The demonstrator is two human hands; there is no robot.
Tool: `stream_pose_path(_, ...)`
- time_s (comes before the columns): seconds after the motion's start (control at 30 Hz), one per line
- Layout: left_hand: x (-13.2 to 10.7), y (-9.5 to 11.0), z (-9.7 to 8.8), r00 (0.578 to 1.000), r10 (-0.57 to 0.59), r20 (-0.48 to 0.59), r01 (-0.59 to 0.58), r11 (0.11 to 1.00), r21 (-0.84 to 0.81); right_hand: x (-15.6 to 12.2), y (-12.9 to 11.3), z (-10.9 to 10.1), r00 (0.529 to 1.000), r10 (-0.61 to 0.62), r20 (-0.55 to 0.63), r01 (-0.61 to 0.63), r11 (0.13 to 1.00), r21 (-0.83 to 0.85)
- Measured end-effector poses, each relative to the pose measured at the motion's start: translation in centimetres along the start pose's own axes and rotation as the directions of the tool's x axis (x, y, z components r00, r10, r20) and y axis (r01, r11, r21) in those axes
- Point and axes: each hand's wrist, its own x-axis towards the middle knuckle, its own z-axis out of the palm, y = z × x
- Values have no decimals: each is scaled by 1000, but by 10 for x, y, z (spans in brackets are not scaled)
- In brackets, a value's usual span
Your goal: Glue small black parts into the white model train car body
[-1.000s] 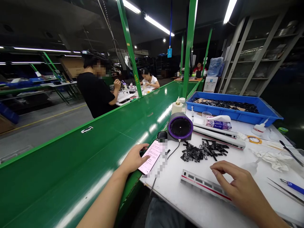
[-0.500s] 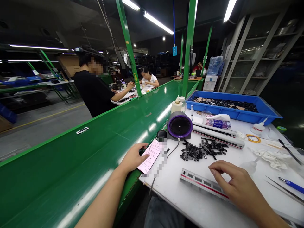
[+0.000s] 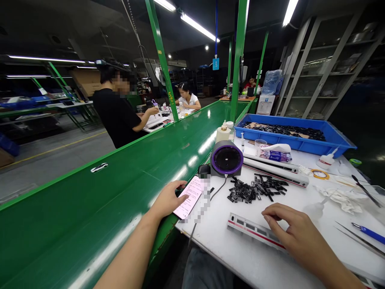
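1. Left hand [image 3: 167,200]: thumb on smartphone [image 3: 189,197] screen, fingers at its far-left edge; can't tell if gripping. Phone at table [image 3: 216,243] left edge, beside green trough [image 3: 144,196].
2. Right hand [image 3: 296,233]: narrow, tips together, over right part of model train shell [image 3: 252,229]; contact unclear.
3. White surface between shell and table's near edge; narrower gap between shell and black parts pile [image 3: 248,189].

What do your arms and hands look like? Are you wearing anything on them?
The left hand and right hand are bare: no gloves, and no rings or watch that show. No sleeves show on the left forearm or right forearm.
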Motion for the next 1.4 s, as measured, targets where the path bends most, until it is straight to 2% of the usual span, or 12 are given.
stream_pose_path(0.5,2,0,7,997,-51,-55,49,998,-41,1,-2,0,1000,-12,9,12,1000,-23)
stream_pose_path(0.63,2,-2,3,998,-54,-29,52,996,-76,0,-3,0,1000,3,14,-3,1000,-22)
stream_pose_path(0.87,-2,-4,-11,998,5,65,7,983,-181,-2,-1,0,1000,1,13,-1,1000,-25)
stream_pose_path(1.4,-2,2,-8,997,-63,48,71,979,-189,-1,2,2,999,19,51,-17,999,-42)
